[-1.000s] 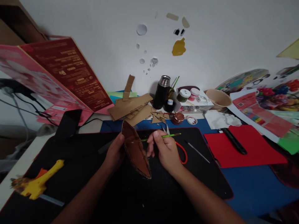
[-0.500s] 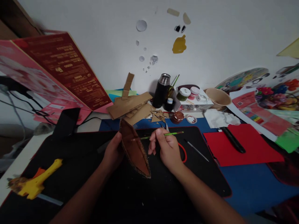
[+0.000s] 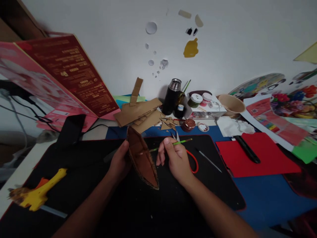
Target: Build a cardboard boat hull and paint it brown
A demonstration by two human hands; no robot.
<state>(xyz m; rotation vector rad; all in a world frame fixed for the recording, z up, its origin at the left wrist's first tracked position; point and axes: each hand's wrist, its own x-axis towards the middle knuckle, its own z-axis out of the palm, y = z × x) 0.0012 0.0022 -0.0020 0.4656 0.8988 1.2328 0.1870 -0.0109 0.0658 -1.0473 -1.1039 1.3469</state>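
Observation:
My left hand (image 3: pixel 122 158) is closed on the left edge of a small cardboard boat (image 3: pixel 143 158), tilted so its brown-painted inside faces me. Between the thumb and fingers of my right hand (image 3: pixel 174 158) is a green paintbrush (image 3: pixel 182 141). One end of the brush reaches into the boat, against or close to its inner surface; contact is hard to tell. Red-handled scissors (image 3: pixel 194 162) lie partly hidden behind my right hand. An open jar of brown paint (image 3: pixel 188 125) stands beyond the mat, with its lid (image 3: pixel 203 127) to the right.
Cardboard pieces (image 3: pixel 138 112), a black thermos (image 3: pixel 171 96) and a white box (image 3: pixel 208 110) bearing paint jars line the back. A pen (image 3: pixel 210 161) lies on the black mat (image 3: pixel 94 185). Red paper (image 3: pixel 262 158) is at right, a yellow figure (image 3: pixel 39 195) at left, a phone (image 3: pixel 70 129) behind.
The paintbrush and my right hand have shifted slightly left and down, so the brush end sits a little lower inside the boat. My left hand stays nearly still.

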